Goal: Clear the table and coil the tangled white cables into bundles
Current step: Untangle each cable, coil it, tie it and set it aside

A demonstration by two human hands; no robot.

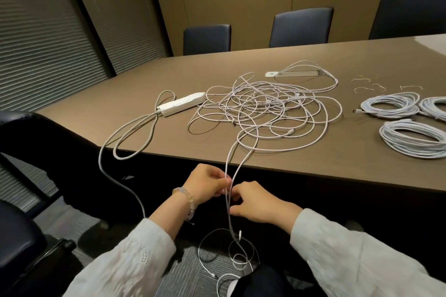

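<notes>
Both hands work below the near edge of the surface [313, 60]. The left hand [205, 184] pinches a white cable [237, 171] between curled fingers and thumb, and the right hand [253, 202], just beside it, has its fingers curled round the same strands. Two strands run up from the hands over the edge into the tangle [265, 106], a loose heap of white loops in the middle of the surface. Below the hands the cable hangs down and lies in small loops [231, 251] on the carpeted floor. To the left of the tangle lies a white power strip [181, 104], touching its outer loops; its thicker cord [128, 137] loops on the surface and drops over the edge to the floor. Three coiled bundles [391, 105] lie at the right, well apart from the tangle, with a few short ties [364, 79] scattered behind them. Behind the tangle a small white adapter [272, 74] sits by a slot in the surface. Dark chairs [301, 26] stand along the far side. A beaded bracelet [185, 196] sits on the left wrist, and both arms wear white sleeves [350, 255].
</notes>
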